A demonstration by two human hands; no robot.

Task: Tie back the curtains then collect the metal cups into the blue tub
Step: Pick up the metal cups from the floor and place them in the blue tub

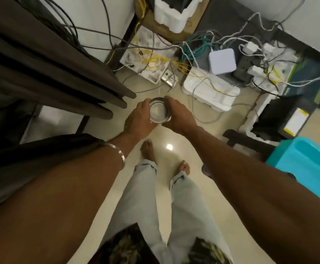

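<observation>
A shiny metal cup [159,111] is held upright in front of me, its open mouth facing the camera. My left hand [139,119] wraps its left side and my right hand [180,116] wraps its right side, both held out over the floor. The blue tub [307,164] stands at the right edge, only partly in view. A dark brown curtain [46,63] hangs in folds at the upper left, its lower end near my left hand.
A tangle of cables [193,54], white foam blocks [210,92], a white box device [222,60] and power strips cover the floor ahead. A black stand [242,140] lies right of my hands. My bare feet [149,151] stand on the cream tile floor.
</observation>
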